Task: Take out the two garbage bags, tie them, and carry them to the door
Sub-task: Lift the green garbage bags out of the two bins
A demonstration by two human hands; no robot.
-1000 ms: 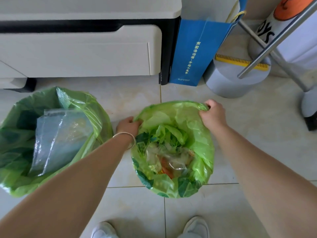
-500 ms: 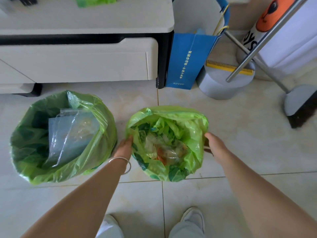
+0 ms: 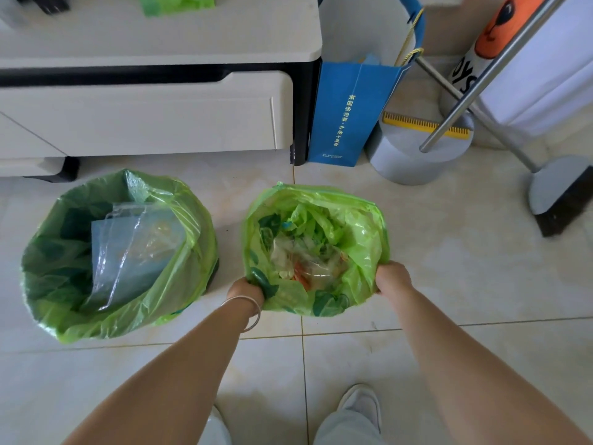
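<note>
Both hands, left (image 3: 245, 292) and right (image 3: 393, 279), grip the right bag's (image 3: 365, 232) rim at 7 and 4 o'clock; neither it nor the left bag (image 3: 192, 220) is lifted out or tied yet.

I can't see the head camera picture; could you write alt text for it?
Seen from above, a person's left hand and right hand grip the near rim of a small green garbage bag holding food scraps, on a tiled floor. A larger green garbage bag sits open to its left, below a white cabinet; a blue paper bag and broom stand behind.
</note>
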